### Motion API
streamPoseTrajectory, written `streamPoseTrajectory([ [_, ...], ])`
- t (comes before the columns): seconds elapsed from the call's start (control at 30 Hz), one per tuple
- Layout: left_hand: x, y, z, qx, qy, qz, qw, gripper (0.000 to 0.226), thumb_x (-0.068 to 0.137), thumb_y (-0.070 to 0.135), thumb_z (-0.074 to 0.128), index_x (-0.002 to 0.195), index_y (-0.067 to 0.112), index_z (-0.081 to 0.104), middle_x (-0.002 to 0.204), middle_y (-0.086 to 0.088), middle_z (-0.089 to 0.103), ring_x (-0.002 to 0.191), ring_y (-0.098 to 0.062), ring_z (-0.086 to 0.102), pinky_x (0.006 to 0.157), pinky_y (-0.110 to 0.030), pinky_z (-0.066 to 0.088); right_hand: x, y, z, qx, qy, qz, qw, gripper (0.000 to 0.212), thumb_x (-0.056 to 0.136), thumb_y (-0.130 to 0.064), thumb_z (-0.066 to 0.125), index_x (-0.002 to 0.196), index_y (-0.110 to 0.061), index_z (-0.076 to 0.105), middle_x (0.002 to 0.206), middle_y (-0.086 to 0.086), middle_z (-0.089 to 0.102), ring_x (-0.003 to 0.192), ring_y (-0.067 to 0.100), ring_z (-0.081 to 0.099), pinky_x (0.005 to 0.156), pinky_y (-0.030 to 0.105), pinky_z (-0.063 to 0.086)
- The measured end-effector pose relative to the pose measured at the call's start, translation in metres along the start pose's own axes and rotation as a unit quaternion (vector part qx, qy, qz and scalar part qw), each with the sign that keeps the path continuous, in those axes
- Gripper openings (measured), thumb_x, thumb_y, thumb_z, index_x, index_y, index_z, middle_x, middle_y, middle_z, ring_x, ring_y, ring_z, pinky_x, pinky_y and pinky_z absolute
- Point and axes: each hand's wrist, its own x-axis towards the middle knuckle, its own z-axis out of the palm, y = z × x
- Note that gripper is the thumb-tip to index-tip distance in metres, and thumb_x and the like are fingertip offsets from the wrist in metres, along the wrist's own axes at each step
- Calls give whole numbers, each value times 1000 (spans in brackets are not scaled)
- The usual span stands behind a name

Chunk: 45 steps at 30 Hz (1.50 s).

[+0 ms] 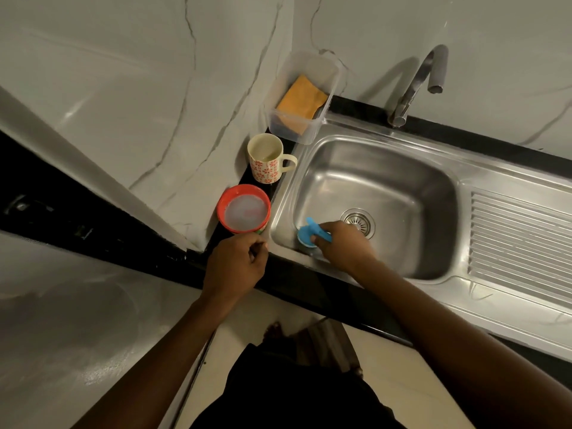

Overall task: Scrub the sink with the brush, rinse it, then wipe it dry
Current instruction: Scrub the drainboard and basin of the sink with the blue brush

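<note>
Your black polished stone counter carries an inset stainless steel sink with a ribbed draining board. Left of the basin stand a red round plastic bowl of cloudy liquid, a cream flower-patterned mug and a clear plastic tub.

The person's left forearm and right forearm were bare along their whole visible length, and the left hand and right hand were bare as well. A black garment covered the body at the bottom middle of the view. Its cloth looked plain and dark, and whether it was a shirt or shorts could not be told. Past its upper edge the toes of one bare foot showed dimly against the pale floor.
</note>
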Motion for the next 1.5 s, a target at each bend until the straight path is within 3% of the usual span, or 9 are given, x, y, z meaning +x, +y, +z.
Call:
streamPoseTrajectory([
  [0.17, 4, 10, 5, 0, -10, 10, 1000, 10, 99, 28, 67, 97, 20, 74, 75, 12, 67, 66, -4, 62, 60, -33, 58, -14, -35, 23, 20, -34, -57, 998, 34, 99, -47, 63, 130, -36, 68, 101, -5, 71, 87, 15, 67, 82, 38, 58],
  [0.4, 5, 13, 13, -13, -5, 1, 1000, 10, 98, 26, 69, 97, 18, 75, 78, 11, 70, 69, -4, 65, 65, -33, 61, -24, 51, -30, -46, -42, 25, 998, 43, 97, -52, 65, 134, -29, 68, 113, -1, 72, 95, 16, 65, 90, 39, 56],
  [0.6, 9, 29, 27, -7, -26, 6, 1000, 10, 97, 28, 68, 100, 21, 75, 86, 13, 70, 73, -2, 65, 67, -32, 60, -22, 9, 6, -3, -21, -16, 1000, 41, 96, -51, 64, 135, -40, 64, 109, -3, 73, 92, 19, 69, 84, 38, 57],
  [0.87, 9, 38, 34, -22, -27, 9, 999, 9, 97, 26, 68, 97, 21, 75, 83, 15, 71, 69, -4, 66, 64, -35, 61, -51, 107, -46, -35, -21, 72, 997, 49, 94, -59, 66, 132, -29, 69, 113, -1, 73, 95, 16, 68, 92, 43, 59],
  [1.0, 10, 49, 42, -19, -30, 22, 999, 8, 96, 24, 68, 90, 22, 73, 79, 13, 70, 68, -5, 64, 62, -37, 59, -39, 63, -14, 24, -10, 23, 999, 43, 94, -53, 66, 132, -33, 68, 110, -1, 73, 93, 18, 69, 81, 35, 55],
  [1.1, 12, 59, 45, -20, -26, 32, 999, 9, 95, 23, 67, 87, 22, 72, 76, 11, 69, 68, -6, 64, 62, -37, 58, -46, 51, -8, 24, -8, -15, 1000, 40, 97, -47, 65, 135, -37, 66, 109, -4, 73, 94, 17, 68, 84, 37, 56],
  [1.23, 13, 61, 48, -23, -29, 34, 999, 10, 95, 22, 68, 87, 22, 73, 75, 12, 70, 67, -5, 65, 61, -34, 58, -75, 113, -37, -18, -14, 18, 1000, 42, 96, -54, 65, 135, -40, 65, 106, -8, 73, 92, 13, 69, 85, 39, 57],
  [1.33, 11, 66, 52, -18, -28, 37, 999, 10, 94, 21, 69, 85, 22, 74, 73, 12, 70, 66, -4, 64, 60, -32, 57, -82, 150, -57, -28, 5, 69, 997, 46, 95, -55, 67, 135, -32, 67, 101, -7, 72, 82, 7, 65, 77, 30, 53],
  [1.5, 9, 81, 65, -24, -41, 52, 997, 9, 95, 23, 69, 89, 21, 76, 76, 13, 70, 67, -5, 65, 62, -32, 58, -70, 101, -30, 9, 11, 21, 1000, 43, 96, -51, 65, 136, -35, 64, 106, -4, 72, 91, 15, 68, 85, 39, 59],
])
